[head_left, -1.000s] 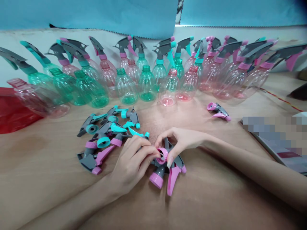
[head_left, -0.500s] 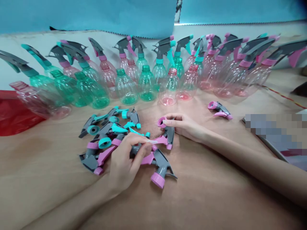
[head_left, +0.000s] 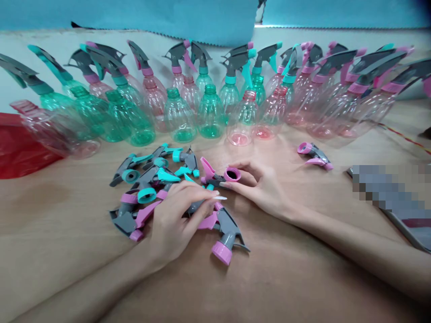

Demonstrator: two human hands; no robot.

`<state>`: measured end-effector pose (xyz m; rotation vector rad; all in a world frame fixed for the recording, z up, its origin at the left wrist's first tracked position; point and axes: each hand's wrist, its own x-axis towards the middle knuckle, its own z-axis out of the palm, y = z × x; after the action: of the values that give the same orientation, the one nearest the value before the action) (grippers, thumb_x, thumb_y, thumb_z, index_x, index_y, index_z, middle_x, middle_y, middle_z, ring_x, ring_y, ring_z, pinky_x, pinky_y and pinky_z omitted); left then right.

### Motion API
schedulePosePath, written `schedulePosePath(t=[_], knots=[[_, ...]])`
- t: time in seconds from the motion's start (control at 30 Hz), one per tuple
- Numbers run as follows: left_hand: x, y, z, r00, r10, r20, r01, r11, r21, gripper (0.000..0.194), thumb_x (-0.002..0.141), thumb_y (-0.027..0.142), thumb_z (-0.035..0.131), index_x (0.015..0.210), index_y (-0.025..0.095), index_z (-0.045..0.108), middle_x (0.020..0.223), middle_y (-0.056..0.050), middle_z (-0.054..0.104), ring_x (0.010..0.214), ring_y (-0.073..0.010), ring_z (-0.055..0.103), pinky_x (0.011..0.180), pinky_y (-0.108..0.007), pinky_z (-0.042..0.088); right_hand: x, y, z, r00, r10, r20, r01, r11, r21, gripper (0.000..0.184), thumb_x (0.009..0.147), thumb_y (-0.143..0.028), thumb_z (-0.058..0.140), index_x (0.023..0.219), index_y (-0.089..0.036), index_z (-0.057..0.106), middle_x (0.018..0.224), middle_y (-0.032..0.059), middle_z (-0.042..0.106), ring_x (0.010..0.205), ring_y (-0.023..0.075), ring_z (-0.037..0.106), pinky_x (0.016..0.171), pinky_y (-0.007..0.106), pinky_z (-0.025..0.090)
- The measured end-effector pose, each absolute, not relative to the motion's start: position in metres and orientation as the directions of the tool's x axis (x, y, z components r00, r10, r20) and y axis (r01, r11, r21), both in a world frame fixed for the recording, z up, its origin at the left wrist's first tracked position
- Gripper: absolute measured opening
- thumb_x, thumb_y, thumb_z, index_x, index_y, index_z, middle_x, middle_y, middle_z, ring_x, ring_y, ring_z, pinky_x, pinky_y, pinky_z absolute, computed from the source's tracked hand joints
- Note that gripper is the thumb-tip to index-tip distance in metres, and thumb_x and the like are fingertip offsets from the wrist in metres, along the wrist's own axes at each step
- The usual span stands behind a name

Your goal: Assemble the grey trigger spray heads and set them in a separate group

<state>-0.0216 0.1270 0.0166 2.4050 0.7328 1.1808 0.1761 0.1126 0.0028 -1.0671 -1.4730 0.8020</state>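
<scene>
My right hand is closed on a pink and grey spray trigger head; its pink collar faces me with the dark opening showing, and its pink lever points up and left. Between thumb and forefinger, my left hand pinches a thin white piece, with only its tip showing and pointing right. Around and under my left hand lies a pile of turquoise and grey trigger heads and pink and grey ones. One pink-collared trigger head lies just right of that hand.
Rows of green bottles and pink bottles stand along the back, several with trigger heads on. A single trigger head lies at right, near a flat, partly blurred-out object. A red bag sits far left.
My right hand has turned the trigger head: its collar now faces me and its lever has swung from below to upper left. My left hand stays nearly in place, still pinching the white piece.
</scene>
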Motion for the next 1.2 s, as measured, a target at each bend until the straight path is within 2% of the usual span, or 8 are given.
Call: schedulePosePath(t=[0.17,0.27,0.37,0.5,0.73,0.93,1.03,1.2], knots=[[-0.025,0.130,0.018,0.513,0.536,0.670,0.391,-0.841,0.374,0.014,0.084,0.015,0.059,0.092,0.027,0.061,0.090,0.000,0.064,0.082,-0.0171,0.058,0.070,-0.036,0.045,0.172,0.104,0.001,-0.064,0.925,0.375,0.260,0.378,-0.888,0.036,0.078,-0.024,0.066,0.110,-0.023,0.050,0.111,0.0046,0.061,0.097,0.0174,0.063,0.084,0.036,0.053],[-0.025,0.130,0.019,0.538,0.506,0.674,0.426,-0.853,0.300,0.013,0.086,0.017,0.058,0.091,0.027,0.062,0.088,0.000,0.062,0.079,-0.0162,0.057,0.067,-0.035,0.041,0.172,0.102,0.003,-0.162,0.858,0.487,0.412,0.507,-0.757,0.032,0.078,-0.024,0.066,0.108,-0.022,0.054,0.109,0.0037,0.063,0.099,0.0176,0.061,0.086,0.036,0.050],[-0.024,0.129,0.019,0.574,0.493,0.654,0.423,-0.862,0.278,0.016,0.087,0.014,0.055,0.094,0.026,0.062,0.087,0.000,0.061,0.079,-0.0154,0.055,0.067,-0.034,0.038,0.173,0.104,0.003,-0.249,0.822,0.512,0.495,0.562,-0.662,0.029,0.079,-0.025,0.065,0.107,-0.021,0.057,0.105,0.0030,0.066,0.098,0.0173,0.059,0.089,0.036,0.045],[-0.023,0.130,0.019,0.604,0.467,0.646,0.448,-0.869,0.209,0.016,0.088,0.015,0.054,0.094,0.026,0.063,0.087,0.000,0.061,0.078,-0.0155,0.055,0.066,-0.034,0.036,0.174,0.107,0.004,-0.283,0.809,0.516,0.493,0.584,-0.645,0.024,0.081,-0.026,0.063,0.104,-0.021,0.060,0.105,0.0023,0.066,0.097,0.0162,0.059,0.089,0.034,0.044],[-0.025,0.135,0.023,0.553,0.361,0.751,0.540,-0.842,0.007,0.005,0.083,0.023,0.062,0.084,0.028,0.065,0.079,0.000,0.059,0.068,-0.0141,0.053,0.063,-0.033,0.035,0.173,0.104,0.006,-0.236,0.826,0.511,0.533,0.550,-0.643,0.027,0.078,-0.030,0.066,0.104,-0.021,0.062,0.098,0.0043,0.062,0.092,0.0164,0.057,0.081,0.033,0.047],[-0.028,0.142,0.025,0.653,0.239,0.719,0.503,-0.846,-0.175,0.020,0.081,0.020,0.065,0.099,0.029,0.064,0.086,0.000,0.063,0.076,-0.0161,0.057,0.067,-0.034,0.036,0.175,0.105,0.004,-0.234,0.835,0.498,0.510,0.542,-0.668,0.033,0.078,-0.029,0.066,0.109,-0.021,0.060,0.098,0.0044,0.061,0.093,0.0162,0.057,0.082,0.033,0.047],[-0.028,0.142,0.023,0.694,0.245,0.677,0.485,-0.854,-0.187,0.024,0.080,0.021,0.065,0.103,0.027,0.062,0.090,-0.001,0.064,0.080,-0.0179,0.059,0.069,-0.035,0.037,0.176,0.106,0.002,-0.222,0.839,0.497,0.499,0.535,-0.682,0.032,0.078,-0.029,0.066,0.109,-0.023,0.060,0.099,0.0036,0.060,0.094,0.0166,0.058,0.082,0.033,0.048],[-0.027,0.137,0.022,0.709,0.284,0.645,0.451,-0.886,-0.105,0.023,0.080,0.020,0.063,0.102,0.026,0.061,0.089,-0.001,0.065,0.080,-0.0185,0.061,0.066,-0.034,0.038,0.175,0.105,0.002,-0.227,0.827,0.514,0.501,0.552,-0.667,0.028,0.079,-0.029,0.065,0.105,-0.022,0.062,0.098,0.0042,0.059,0.095,0.0168,0.057,0.082,0.033,0.049]])
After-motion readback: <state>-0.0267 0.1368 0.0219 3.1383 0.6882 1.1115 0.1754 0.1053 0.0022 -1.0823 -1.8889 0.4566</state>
